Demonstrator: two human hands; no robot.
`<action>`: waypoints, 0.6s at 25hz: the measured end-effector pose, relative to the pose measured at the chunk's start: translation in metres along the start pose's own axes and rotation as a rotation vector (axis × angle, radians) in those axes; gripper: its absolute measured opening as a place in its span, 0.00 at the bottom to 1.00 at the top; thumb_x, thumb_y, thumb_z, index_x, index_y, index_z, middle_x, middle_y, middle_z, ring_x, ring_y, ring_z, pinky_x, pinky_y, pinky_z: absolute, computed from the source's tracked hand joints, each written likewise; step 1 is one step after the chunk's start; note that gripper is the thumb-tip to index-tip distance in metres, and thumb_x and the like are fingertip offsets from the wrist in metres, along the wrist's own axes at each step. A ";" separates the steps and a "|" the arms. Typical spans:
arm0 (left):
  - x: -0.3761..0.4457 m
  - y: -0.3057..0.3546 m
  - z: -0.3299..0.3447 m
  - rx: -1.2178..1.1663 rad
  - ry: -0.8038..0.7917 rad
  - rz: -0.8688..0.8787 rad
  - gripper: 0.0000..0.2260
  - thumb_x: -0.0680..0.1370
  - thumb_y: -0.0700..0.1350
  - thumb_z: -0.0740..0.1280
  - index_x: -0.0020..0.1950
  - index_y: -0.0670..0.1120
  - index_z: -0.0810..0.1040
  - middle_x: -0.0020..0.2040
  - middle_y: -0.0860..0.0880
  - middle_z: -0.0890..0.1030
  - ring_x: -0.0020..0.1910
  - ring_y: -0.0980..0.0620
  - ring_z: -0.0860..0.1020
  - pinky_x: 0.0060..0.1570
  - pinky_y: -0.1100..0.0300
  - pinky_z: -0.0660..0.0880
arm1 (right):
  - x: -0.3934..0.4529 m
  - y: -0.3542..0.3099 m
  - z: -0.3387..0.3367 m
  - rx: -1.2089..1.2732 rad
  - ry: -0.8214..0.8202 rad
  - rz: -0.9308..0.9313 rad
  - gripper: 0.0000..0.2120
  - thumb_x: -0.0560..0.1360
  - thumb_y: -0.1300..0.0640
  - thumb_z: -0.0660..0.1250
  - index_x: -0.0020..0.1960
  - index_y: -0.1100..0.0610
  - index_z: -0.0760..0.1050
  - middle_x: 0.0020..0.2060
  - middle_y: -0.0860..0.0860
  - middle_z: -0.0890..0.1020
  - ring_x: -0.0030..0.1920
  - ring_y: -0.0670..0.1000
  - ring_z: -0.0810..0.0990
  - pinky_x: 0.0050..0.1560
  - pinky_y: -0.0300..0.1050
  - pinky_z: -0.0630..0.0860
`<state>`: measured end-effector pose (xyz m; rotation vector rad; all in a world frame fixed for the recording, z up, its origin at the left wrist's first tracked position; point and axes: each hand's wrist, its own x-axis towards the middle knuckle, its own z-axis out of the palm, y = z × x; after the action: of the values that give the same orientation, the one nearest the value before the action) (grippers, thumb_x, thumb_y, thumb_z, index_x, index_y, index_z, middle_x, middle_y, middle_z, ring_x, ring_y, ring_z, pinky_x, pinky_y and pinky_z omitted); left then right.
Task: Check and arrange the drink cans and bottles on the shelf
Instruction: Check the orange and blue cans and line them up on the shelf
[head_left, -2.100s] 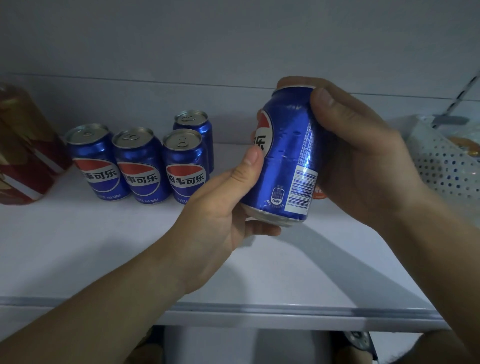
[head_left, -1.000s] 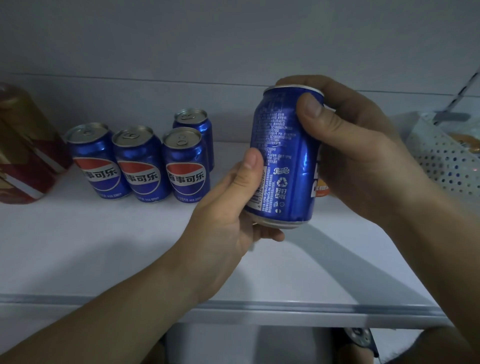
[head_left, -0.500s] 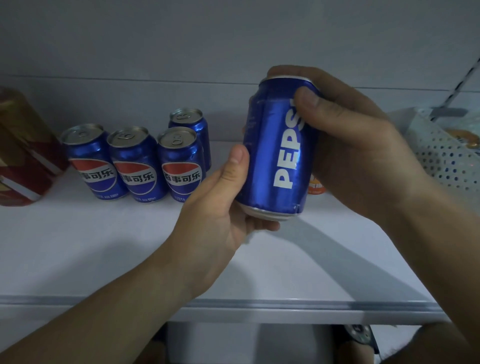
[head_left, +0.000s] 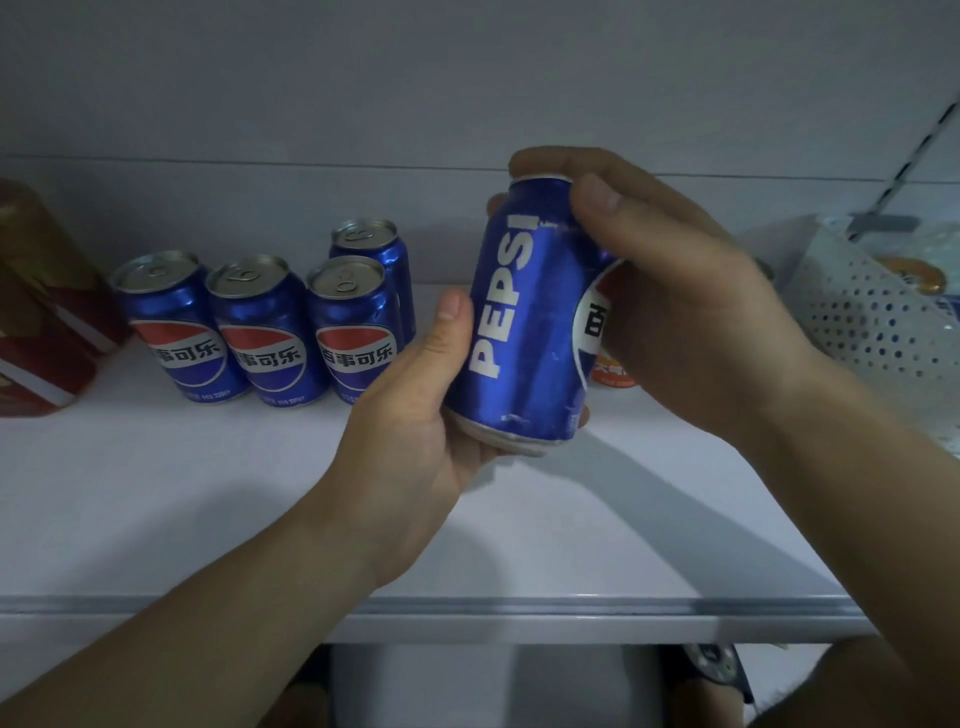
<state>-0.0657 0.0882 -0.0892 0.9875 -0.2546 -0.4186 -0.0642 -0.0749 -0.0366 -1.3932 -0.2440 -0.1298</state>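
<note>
I hold a blue Pepsi can (head_left: 524, 322) upright above the white shelf (head_left: 208, 499), with its white PEPSI lettering facing me. My left hand (head_left: 415, 415) cups its base and left side, thumb up along the can. My right hand (head_left: 675, 301) grips its top and right side, thumb over the rim. Three blue Pepsi cans stand in a row at the back left (head_left: 171, 322) (head_left: 265, 327) (head_left: 353, 327), logos forward, and one more Pepsi can (head_left: 374, 249) stands behind the rightmost of them.
A red and gold container (head_left: 36, 312) stands at the far left of the shelf. A white perforated basket (head_left: 872, 322) sits at the right, and an orange can (head_left: 613, 371) shows behind my right hand. The shelf's front edge (head_left: 467, 608) runs across the bottom.
The can has been turned in my hands: first the barcode side, then the small print, now the PEPSI lettering and part of the round logo face me. The shelf cans have not moved.
</note>
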 end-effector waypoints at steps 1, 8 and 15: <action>-0.001 0.000 0.002 -0.049 0.002 -0.036 0.22 0.76 0.56 0.64 0.65 0.47 0.81 0.64 0.43 0.82 0.64 0.40 0.80 0.63 0.39 0.76 | -0.001 -0.002 -0.002 0.021 -0.031 0.027 0.18 0.77 0.56 0.65 0.65 0.59 0.77 0.57 0.63 0.83 0.54 0.59 0.83 0.59 0.58 0.81; -0.002 0.001 0.003 0.033 0.018 -0.008 0.23 0.78 0.55 0.63 0.69 0.44 0.76 0.65 0.43 0.81 0.66 0.43 0.79 0.70 0.42 0.70 | -0.002 -0.002 0.000 0.036 0.001 -0.007 0.14 0.75 0.55 0.67 0.59 0.58 0.78 0.51 0.59 0.84 0.48 0.56 0.84 0.51 0.52 0.82; -0.003 0.008 0.003 0.033 0.087 -0.102 0.35 0.74 0.63 0.65 0.73 0.42 0.71 0.70 0.36 0.75 0.69 0.35 0.74 0.62 0.45 0.75 | -0.003 -0.003 -0.005 -0.052 -0.086 -0.029 0.17 0.76 0.57 0.68 0.64 0.57 0.77 0.49 0.56 0.85 0.47 0.56 0.85 0.49 0.55 0.80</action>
<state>-0.0682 0.0914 -0.0806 1.0518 -0.1332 -0.4646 -0.0675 -0.0805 -0.0352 -1.4489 -0.3345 -0.1009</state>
